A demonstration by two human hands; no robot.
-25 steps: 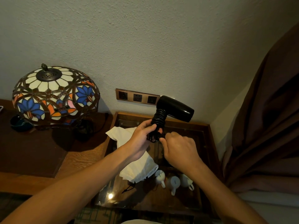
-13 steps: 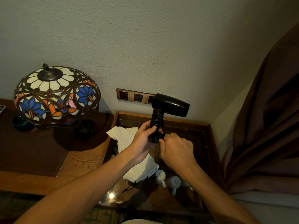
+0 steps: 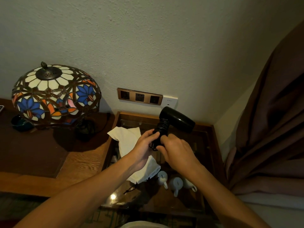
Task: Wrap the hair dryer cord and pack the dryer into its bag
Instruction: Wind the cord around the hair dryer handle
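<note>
**Both hands on the dryer's wrapped handle**

I hold the black dryer (image 3: 176, 120) up over the glass-topped table (image 3: 212, 134), its barrel pointing right and slightly down, in front of the wall sockets (image 3: 139, 96). The cord (image 3: 162, 127) is coiled in tight turns around the handle. My left hand (image 3: 143, 148) is curled around the lower handle from the left, fingers closed on the coils. My right hand (image 3: 176, 149) is closed on the bottom of the handle from the right, thumb and fingertips pinching the cord's end there. The white bag (image 3: 126, 139) lies flat on the glass just below my left hand, partly hidden by my wrist. Three white cups (image 3: 176, 183) show under the glass. A stained-glass lamp (image 3: 56, 94) stands on the desk to the left.
</note>
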